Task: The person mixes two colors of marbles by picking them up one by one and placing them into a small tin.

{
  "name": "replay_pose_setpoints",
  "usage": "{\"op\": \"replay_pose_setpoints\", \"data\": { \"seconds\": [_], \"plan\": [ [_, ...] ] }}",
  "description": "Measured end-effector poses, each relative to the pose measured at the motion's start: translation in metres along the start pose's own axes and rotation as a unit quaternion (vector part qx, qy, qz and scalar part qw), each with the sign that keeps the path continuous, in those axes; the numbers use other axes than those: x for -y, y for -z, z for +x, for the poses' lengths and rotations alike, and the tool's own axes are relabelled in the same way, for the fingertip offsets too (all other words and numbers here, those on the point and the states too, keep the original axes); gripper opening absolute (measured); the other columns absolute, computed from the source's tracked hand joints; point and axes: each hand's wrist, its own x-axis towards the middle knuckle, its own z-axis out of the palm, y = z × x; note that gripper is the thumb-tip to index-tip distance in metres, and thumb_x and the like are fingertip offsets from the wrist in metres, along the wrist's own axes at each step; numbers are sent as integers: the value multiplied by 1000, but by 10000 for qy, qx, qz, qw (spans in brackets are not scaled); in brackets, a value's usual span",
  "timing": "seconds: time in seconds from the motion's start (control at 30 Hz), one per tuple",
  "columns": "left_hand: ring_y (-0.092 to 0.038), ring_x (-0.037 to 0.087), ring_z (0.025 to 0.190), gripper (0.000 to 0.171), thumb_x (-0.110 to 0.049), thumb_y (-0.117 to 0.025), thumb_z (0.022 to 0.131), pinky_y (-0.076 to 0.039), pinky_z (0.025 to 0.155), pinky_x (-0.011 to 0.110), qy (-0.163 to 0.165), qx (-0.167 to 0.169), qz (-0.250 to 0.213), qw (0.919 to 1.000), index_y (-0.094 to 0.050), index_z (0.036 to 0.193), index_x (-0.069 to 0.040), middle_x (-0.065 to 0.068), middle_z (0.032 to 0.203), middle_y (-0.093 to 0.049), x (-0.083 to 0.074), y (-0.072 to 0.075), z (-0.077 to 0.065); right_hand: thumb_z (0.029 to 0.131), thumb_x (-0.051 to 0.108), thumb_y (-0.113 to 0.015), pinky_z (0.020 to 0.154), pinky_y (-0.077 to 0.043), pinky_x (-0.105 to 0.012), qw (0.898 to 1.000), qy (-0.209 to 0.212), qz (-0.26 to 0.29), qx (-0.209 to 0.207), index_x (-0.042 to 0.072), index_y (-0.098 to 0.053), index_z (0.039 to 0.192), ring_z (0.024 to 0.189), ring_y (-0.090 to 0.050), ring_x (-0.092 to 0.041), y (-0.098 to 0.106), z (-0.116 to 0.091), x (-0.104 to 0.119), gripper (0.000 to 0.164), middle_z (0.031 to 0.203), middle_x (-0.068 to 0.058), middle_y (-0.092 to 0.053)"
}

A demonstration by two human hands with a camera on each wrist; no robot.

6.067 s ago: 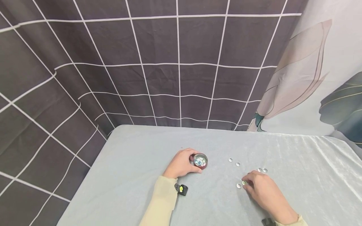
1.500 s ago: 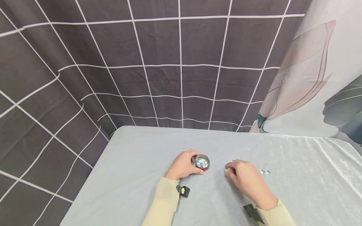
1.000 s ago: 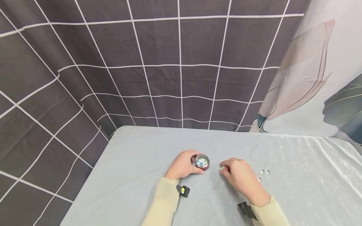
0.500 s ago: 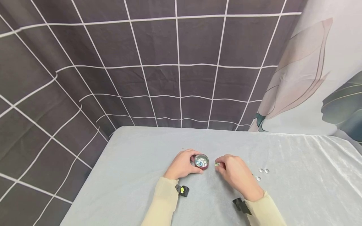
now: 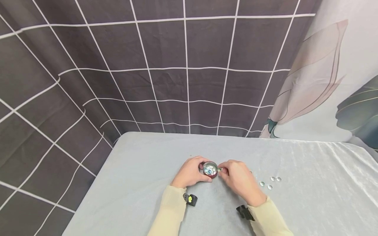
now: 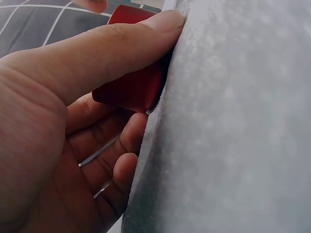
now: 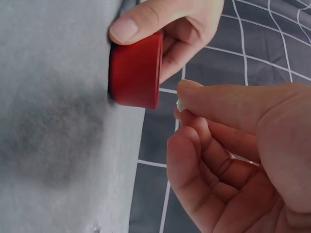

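My left hand (image 5: 190, 172) grips a small red bowl (image 7: 136, 70) from its left side, thumb and fingers around the wall. In the left wrist view the bowl's red side (image 6: 131, 87) shows under the thumb, its base against the cloth. Several glass beads, clear ones and a blue one (image 5: 210, 171), lie inside. At the bowl's right rim is my right hand (image 5: 239, 180), pinching a small clear, greenish-tinted glass bead (image 7: 180, 104) between thumb and index finger. In the right wrist view that bead is just off the rim, mostly covered by the fingertips.
Right of my right hand, several loose clear glass beads (image 5: 270, 187) lie on the pale grey cloth-covered table (image 5: 147, 157). One more peeks out behind the hand. A dark curtain with white grid lines (image 5: 206, 85) hangs along the table's back and left.
My right hand has carried the pinched glass bead leftward to the bowl's rim, uncovering loose beads on its right. My left hand stays on the bowl.
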Motion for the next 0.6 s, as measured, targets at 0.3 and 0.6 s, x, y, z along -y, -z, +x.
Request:
{"op": "replay_pose_setpoints", "data": {
  "seconds": [0.3,0.6],
  "plan": [
    [-54,4,83,60,-26,-95,67,-45,78,22,9,47,-47,10000,-71,121,-17,-11,99,-65,0,-2,0,78,3,-80,58,-44,-26,9999,-44,151,35,6,-76,88,61,-47,-6,-11,3,1,10,69,5,-56],
    [-55,4,85,61,-29,-95,66,-46,81,24,-96,-8,15,10000,-71,121,-18,-10,103,-67,1,-1,1,79,4,-81,58,-44,-25,9995,-29,293,-83,4,-76,88,61,-48,-5,-22,2,-1,11,69,6,-55]
  ]
}}
